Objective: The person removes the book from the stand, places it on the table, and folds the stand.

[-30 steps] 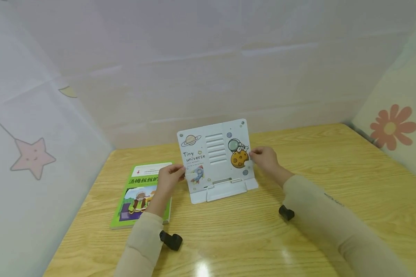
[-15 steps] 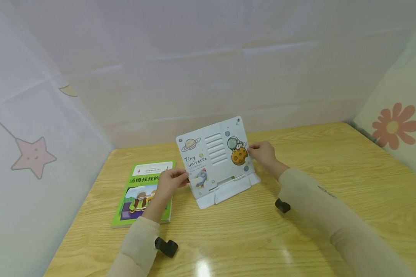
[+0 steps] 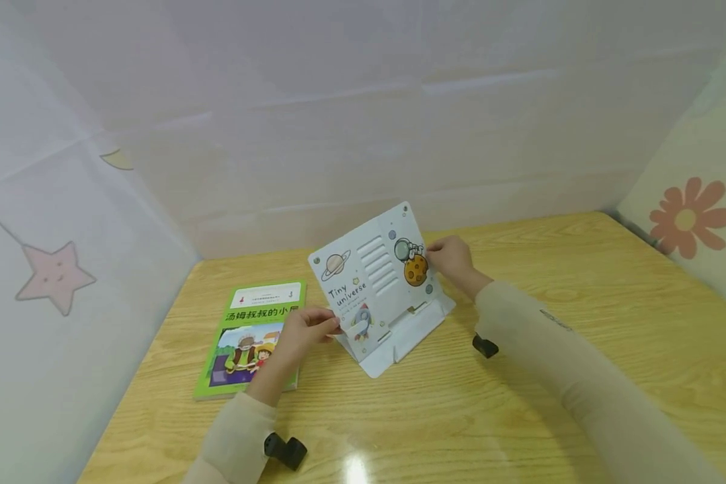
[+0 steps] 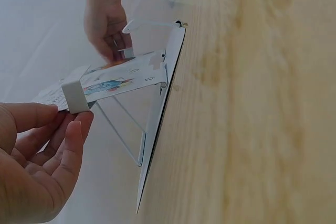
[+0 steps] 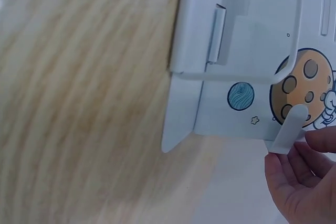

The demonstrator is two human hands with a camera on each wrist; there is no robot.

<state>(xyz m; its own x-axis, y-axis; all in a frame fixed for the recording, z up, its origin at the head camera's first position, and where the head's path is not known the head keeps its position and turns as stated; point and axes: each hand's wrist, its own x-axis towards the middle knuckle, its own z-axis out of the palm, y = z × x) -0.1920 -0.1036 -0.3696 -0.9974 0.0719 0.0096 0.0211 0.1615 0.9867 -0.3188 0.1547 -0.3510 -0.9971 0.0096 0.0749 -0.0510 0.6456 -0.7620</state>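
Observation:
A white book stand (image 3: 369, 269) printed with "Tiny universe", a rocket and an astronaut stands on the table, its panel leaning back and turned at an angle. My left hand (image 3: 305, 331) pinches its left edge between thumb and fingers, beside a white page clip (image 4: 76, 96) in the left wrist view. At the opposite edge my right hand (image 3: 454, 259) pinches the panel, next to another white page clip (image 5: 290, 128). Thin wire legs (image 4: 119, 132) prop the panel from behind. In the right wrist view, a wire page holder (image 5: 247, 77) crosses the panel's lower part.
A green-covered book (image 3: 251, 343) lies flat left of the stand, partly hidden by my left hand and forearm. Wooden table (image 3: 581, 289) surface extends on the right and in front. A pale cloth wall (image 3: 363, 121) rises along the table's back edge.
The stand has turned, its left side swinging nearer to me and its right side farther back. Both hands have moved along with it, still gripping. More of the book's title now shows.

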